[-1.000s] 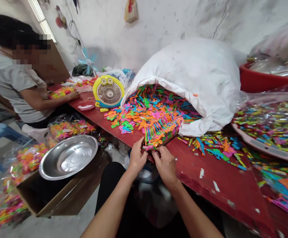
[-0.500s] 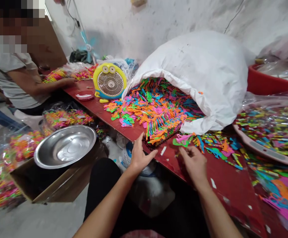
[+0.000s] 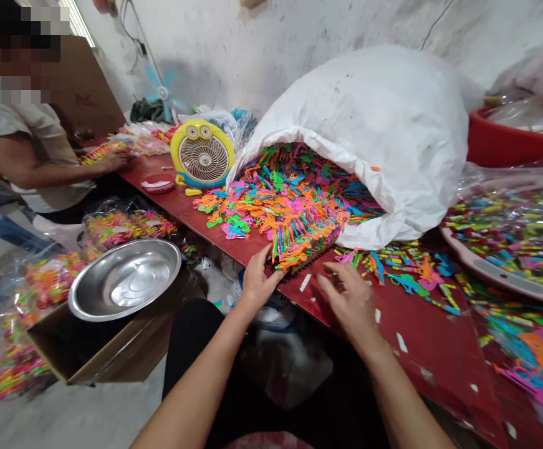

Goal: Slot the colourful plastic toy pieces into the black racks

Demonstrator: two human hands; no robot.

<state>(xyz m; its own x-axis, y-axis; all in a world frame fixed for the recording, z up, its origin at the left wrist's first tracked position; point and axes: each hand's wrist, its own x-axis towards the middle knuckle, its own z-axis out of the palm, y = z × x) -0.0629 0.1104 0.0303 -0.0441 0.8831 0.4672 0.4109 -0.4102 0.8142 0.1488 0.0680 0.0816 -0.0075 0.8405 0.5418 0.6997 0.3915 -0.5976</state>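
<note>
My left hand (image 3: 256,279) rests at the near edge of the red table (image 3: 421,349), its fingers curled against the front end of a dark tray (image 3: 309,258) stacked with bright plastic toy pieces (image 3: 294,242). My right hand (image 3: 350,298) hovers over bare table just right of the tray, fingers spread and holding nothing. Behind the tray, a big white sack (image 3: 374,125) lies on its side, spilling pink, orange, green and blue plastic pieces (image 3: 280,193) onto the table.
A yellow desk fan (image 3: 202,157) stands left of the sack. A steel bowl (image 3: 126,280) sits on a cardboard box (image 3: 93,362) at my left. Another person (image 3: 32,143) works at the far left. Loose pieces (image 3: 406,274), a pink tray (image 3: 505,274) and a red tub (image 3: 500,143) lie to the right.
My right hand let go of the tray's front, swung right toward the loose pieces, then came back toward the tray with fingers spread. My left hand stayed at the tray's end.
</note>
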